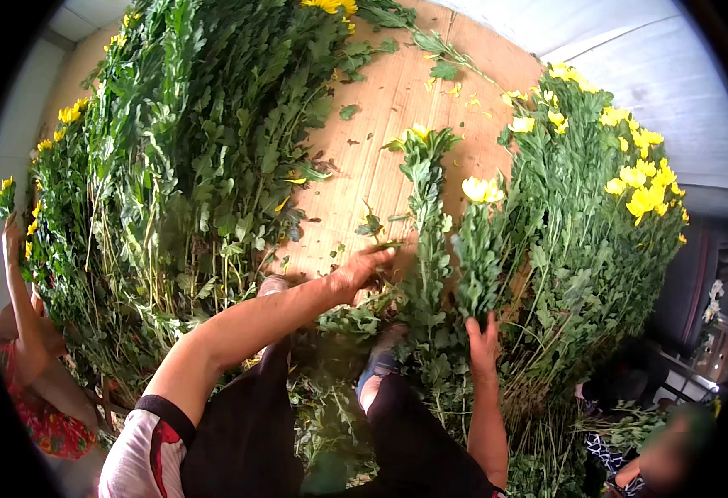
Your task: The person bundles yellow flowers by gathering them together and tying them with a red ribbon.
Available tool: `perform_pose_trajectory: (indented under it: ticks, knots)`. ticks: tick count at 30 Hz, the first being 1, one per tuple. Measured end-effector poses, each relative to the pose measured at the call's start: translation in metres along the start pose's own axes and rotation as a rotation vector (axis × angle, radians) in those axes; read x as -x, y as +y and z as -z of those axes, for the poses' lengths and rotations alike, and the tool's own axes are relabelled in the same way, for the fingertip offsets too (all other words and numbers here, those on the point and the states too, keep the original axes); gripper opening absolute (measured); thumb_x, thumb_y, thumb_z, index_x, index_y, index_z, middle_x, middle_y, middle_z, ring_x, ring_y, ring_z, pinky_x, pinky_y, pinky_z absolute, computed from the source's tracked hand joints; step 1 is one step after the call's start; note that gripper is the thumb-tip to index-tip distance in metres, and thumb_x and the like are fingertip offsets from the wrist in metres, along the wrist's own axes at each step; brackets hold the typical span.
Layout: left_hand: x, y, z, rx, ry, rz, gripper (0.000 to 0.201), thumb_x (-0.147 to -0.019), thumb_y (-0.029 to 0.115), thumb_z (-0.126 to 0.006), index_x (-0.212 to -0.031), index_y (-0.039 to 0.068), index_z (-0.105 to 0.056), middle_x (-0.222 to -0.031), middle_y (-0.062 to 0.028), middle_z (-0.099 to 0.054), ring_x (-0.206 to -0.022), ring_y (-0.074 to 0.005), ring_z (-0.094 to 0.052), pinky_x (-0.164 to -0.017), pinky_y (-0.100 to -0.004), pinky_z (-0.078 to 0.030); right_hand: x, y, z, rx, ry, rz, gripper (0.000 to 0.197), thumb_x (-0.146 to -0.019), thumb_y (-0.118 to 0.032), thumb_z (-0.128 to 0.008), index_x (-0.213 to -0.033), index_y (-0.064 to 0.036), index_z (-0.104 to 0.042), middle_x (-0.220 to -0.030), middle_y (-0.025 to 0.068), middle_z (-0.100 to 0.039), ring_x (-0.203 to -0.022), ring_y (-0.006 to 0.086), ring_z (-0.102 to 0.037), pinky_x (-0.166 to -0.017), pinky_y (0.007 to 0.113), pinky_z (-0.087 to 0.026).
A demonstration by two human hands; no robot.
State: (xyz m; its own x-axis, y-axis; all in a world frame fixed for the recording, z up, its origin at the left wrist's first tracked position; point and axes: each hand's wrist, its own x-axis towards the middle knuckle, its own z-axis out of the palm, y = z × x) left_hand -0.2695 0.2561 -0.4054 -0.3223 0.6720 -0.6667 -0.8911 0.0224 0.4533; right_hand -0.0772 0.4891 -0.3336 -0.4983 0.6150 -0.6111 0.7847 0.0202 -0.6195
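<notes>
My right hand is at the lower end of a leafy chrysanthemum stem topped by a yellow bloom, with its fingers and thumb about the stem. Out over the cardboard, my left hand has its fingers drawn together by a bit of green; what they hold is too small to make out. Between my hands another yellow chrysanthemum lies with its bloom pointing away from me. Cut leaves and stems are heaped below my left hand, near my feet.
A tall pile of chrysanthemums fills the left side, and another bunch lies at the right. At far left a person's hand holds up a flower. Another person is at lower right. Loose petals dot the cardboard.
</notes>
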Motion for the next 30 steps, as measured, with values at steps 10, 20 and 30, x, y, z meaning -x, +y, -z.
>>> perform_pose_trajectory:
  ticks: [10,20,30]
  knots:
    - [-0.081,0.028,-0.014,-0.496,0.143,-0.238,0.042,-0.087,0.015,-0.067,-0.125,0.004,-0.055,-0.109,-0.0133,-0.066,-0.084,-0.0210,-0.065,-0.075,-0.0349,-0.055,-0.066,-0.020,-0.081,-0.041,-0.184,-0.072,0.047,-0.092,-0.031,-0.063,-0.123,0.0042,-0.056,-0.105,0.0111,-0.065,-0.096,0.0204,-0.059,-0.087,0.036,-0.047]
    - [0.045,-0.001,-0.069,-0.082,0.026,-0.361,0.028,-0.082,-0.003,-0.069,-0.109,0.002,-0.064,-0.102,-0.0019,-0.066,-0.097,-0.0112,-0.059,-0.089,-0.0272,-0.048,0.021,0.024,-0.060,-0.394,-0.249,0.180,0.031,-0.091,-0.006,-0.061,-0.120,-0.0007,-0.058,-0.107,0.0021,-0.064,-0.093,0.0101,-0.058,-0.083,0.028,-0.047]
    - [0.049,0.012,-0.040,0.228,-0.013,0.149,0.041,-0.085,0.020,-0.074,-0.122,0.007,-0.061,-0.112,-0.0061,-0.068,-0.100,-0.0228,-0.064,-0.091,-0.0406,-0.052,0.041,-0.080,-0.091,0.207,-0.258,0.484,0.036,-0.094,-0.032,-0.061,-0.108,0.0015,-0.059,-0.070,0.0208,-0.061,-0.063,0.0363,-0.062,-0.059,0.044,-0.048]
